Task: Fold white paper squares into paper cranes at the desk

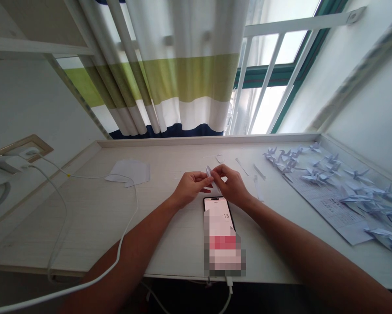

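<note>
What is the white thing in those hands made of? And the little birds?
The folded piece looks like thin white paper: matte, with crisp creases. The little origami cranes look like similar paper, pale and not shiny, folded to sharp points. The exact kind of paper can't be told from here.

Straight ahead of your left hand (191, 188), the curtain (186, 78) has white, lime green and navy stripes, the window frame (281, 75) is teal, and past your right hand (233, 187) the paper cranes (357, 174) look pale lilac.
</note>
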